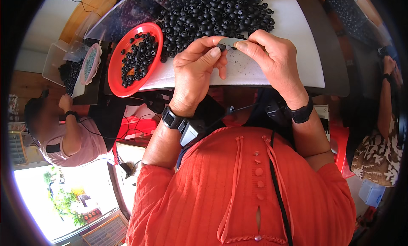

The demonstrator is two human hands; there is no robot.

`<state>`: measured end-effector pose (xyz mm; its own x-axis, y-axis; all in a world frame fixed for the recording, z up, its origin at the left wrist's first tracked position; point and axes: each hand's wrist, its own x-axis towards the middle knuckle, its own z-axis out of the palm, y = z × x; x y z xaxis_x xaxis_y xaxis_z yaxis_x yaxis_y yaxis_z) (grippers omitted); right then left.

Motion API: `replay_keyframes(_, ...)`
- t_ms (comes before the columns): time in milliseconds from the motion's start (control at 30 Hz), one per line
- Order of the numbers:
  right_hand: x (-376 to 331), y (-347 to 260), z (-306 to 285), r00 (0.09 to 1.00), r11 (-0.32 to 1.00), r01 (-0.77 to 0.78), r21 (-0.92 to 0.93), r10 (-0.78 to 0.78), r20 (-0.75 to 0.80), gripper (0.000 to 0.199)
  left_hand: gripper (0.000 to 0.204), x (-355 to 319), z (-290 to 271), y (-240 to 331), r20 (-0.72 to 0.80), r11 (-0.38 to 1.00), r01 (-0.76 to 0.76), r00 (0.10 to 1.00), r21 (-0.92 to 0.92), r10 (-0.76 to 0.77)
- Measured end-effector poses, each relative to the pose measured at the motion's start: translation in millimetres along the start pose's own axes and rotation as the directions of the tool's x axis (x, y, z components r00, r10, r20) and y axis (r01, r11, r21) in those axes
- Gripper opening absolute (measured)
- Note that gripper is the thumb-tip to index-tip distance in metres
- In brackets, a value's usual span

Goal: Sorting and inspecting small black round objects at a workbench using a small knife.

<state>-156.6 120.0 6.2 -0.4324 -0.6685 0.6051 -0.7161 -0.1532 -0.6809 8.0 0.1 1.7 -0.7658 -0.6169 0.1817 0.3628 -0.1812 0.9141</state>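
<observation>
Over the white tabletop, my two hands meet in front of a heap of small black ring-like parts. My left hand pinches one small black part between thumb and index finger. A thin, flat grey blade is gripped between the thumb and fingers of my right hand. Its left end lies against or very close to the black part. Dark specks are scattered on the white surface below the fingers. To the left, a red plate holds more of the black parts.
A clear plastic bin stands behind the red plate. Farther left are a pink dish of pale green bits and a clear tub beside black parts. One person sits at left, another at right.
</observation>
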Motion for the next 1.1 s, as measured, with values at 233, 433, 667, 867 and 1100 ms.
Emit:
replay_keyframes(233,0.2,0.9,-0.4,1.0,0.999,0.016,-0.041,-0.016,0.013,0.033,0.022,0.9,1.7,-0.3,0.015,0.999,-0.019,1.0,-0.043,0.019)
replay_keyframes(433,0.5,3.3,1.1,0.999,0.998,0.047,-0.046,-0.047,0.008,0.033,0.027,0.2,3.1,1.1,0.013,0.999,-0.018,1.0,-0.033,0.018)
replay_keyframes(667,0.1,2.2,0.8,0.999,0.999,0.032,-0.013,-0.032,-0.002,0.033,0.03,0.1,7.8,2.4,-0.011,1.0,-0.028,1.0,0.004,0.028)
replay_keyframes(867,0.2,1.1,1.5,0.999,0.999,0.036,-0.007,-0.036,-0.019,0.033,0.03,0.7,7.7,-0.6,-0.002,0.998,-0.06,0.998,-0.003,0.06)
replay_keyframes(1100,0.2,1.7,0.6,1.0,0.999,0.029,-0.025,-0.029,-0.001,0.033,0.032,-1.0,6.5,-0.8,0.016,0.993,-0.078,0.997,0.085,0.077)
